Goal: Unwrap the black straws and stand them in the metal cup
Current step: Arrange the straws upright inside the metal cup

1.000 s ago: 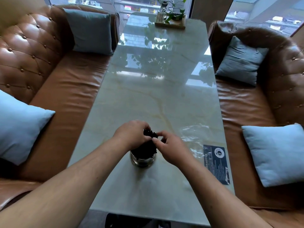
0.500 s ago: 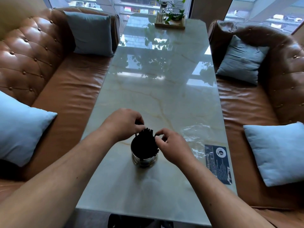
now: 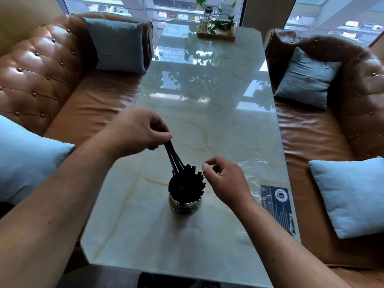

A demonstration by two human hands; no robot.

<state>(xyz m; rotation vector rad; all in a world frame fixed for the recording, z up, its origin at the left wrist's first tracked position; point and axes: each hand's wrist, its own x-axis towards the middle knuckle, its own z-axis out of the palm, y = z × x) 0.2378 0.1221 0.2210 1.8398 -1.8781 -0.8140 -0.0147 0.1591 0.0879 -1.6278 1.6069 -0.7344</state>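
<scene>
A shiny metal cup (image 3: 184, 204) stands on the marble table (image 3: 199, 113), packed with black straws (image 3: 191, 181) that lean right. My left hand (image 3: 139, 132) hovers up and left of the cup, pinching the top ends of a few black straws (image 3: 173, 155) whose lower ends still reach into the cup. Just right of the cup my right hand (image 3: 225, 181) floats with fingers loosely curled and apart, holding nothing. The clear plastic wrapper (image 3: 252, 173) with its dark printed label (image 3: 278, 206) lies flat on the table to the right.
Brown leather sofas (image 3: 68, 96) flank the table on both sides, each with blue cushions (image 3: 349, 196). A wooden tray with a potted plant (image 3: 216, 28) sits at the far end by the window. The near table edge runs below the cup.
My left hand has lifted up and left from the cup's rim, drawing a few straws partway out. My right hand has let go of the bundle and eased away to the right.
</scene>
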